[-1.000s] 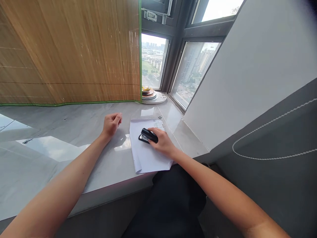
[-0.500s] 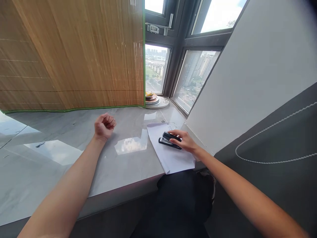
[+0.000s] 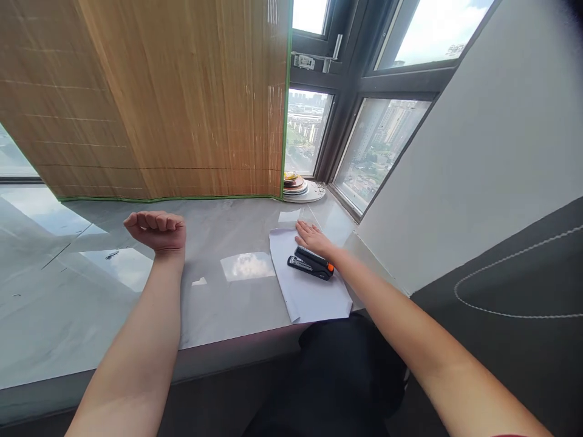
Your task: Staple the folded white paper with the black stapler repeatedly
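Note:
A black stapler (image 3: 306, 267) with an orange patch at its near right end lies on white paper (image 3: 314, 303). Just beyond it, my right hand (image 3: 313, 237) reaches over the paper's far edge, palm down. Its fingers are stretched out, and no held object shows. The hand covers the far part of the sheet, and my wrist passes beside the stapler. On the left, my left hand (image 3: 157, 230) is closed in a fist above the grey marble ledge (image 3: 241, 309), away from the paper. No object shows in the fist.
A bamboo blind (image 3: 191, 109) with green edging hangs over the ledge's back. Stacked plates (image 3: 298, 187) stand in the window corner. A white wall (image 3: 455, 182) closes off the right side, with a bead chain (image 3: 501, 314) hanging there. My dark-clothed leg is below the ledge's front edge.
My right hand has let go of the stapler and moved forward past it, fingers straightened. My left fist has moved left and turned. The view has shifted left.

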`<state>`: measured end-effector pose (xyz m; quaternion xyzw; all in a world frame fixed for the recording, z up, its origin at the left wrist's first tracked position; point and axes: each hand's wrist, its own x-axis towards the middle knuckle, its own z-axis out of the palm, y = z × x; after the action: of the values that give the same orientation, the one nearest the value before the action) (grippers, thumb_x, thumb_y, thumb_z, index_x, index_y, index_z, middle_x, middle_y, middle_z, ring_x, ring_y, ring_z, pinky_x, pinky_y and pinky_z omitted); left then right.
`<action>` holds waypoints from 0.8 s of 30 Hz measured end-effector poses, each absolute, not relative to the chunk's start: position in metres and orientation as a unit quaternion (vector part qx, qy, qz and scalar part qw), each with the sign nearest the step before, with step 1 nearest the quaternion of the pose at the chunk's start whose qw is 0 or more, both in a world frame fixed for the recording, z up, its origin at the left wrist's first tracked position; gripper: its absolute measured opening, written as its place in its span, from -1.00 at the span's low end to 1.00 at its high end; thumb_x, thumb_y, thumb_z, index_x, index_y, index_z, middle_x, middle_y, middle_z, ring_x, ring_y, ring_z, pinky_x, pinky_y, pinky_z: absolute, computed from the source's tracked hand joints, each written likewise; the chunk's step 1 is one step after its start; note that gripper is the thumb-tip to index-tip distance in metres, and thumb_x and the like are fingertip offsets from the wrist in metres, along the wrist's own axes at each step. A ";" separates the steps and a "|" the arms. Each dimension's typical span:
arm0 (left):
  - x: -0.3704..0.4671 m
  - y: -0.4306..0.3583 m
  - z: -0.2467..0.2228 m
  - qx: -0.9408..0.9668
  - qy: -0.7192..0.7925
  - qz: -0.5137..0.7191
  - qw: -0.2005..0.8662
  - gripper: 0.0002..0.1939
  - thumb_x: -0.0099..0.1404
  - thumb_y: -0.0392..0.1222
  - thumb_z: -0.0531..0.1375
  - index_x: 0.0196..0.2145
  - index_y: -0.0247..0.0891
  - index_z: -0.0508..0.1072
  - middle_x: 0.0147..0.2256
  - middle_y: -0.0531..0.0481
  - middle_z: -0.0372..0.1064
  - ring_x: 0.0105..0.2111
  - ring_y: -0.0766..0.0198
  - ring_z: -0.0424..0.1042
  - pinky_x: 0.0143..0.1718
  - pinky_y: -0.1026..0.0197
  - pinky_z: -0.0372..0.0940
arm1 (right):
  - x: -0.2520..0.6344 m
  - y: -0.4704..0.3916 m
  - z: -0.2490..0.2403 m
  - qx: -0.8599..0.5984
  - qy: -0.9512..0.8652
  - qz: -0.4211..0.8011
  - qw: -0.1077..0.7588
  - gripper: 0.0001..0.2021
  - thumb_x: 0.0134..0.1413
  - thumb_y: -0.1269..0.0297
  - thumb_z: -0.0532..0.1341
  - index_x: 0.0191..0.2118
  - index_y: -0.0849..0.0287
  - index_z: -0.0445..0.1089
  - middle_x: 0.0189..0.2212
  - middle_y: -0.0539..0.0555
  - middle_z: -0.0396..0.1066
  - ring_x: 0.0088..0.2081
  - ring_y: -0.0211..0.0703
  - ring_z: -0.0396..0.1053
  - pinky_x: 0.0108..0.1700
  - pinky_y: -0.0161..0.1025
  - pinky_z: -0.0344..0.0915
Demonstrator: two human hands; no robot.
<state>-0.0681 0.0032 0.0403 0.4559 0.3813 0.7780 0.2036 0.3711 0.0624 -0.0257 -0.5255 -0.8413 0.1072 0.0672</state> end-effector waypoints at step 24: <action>-0.102 -0.075 0.008 0.468 0.857 0.215 0.023 -0.72 0.26 0.03 0.17 -0.51 -0.13 0.50 -0.46 -0.25 0.45 -0.36 -0.16 0.44 -0.29 0.01 0.25 | 0.140 -0.003 -0.017 -0.272 -0.929 0.210 0.140 -0.52 0.46 0.45 0.11 0.35 -0.01 0.47 0.47 -0.07 0.28 0.50 -0.15 0.20 0.51 -0.17 0.13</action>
<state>-0.1024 -0.0753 0.0078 0.4677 0.8569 0.2154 0.0231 0.1403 -0.0027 -0.0170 -0.2723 -0.9286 0.2097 0.1402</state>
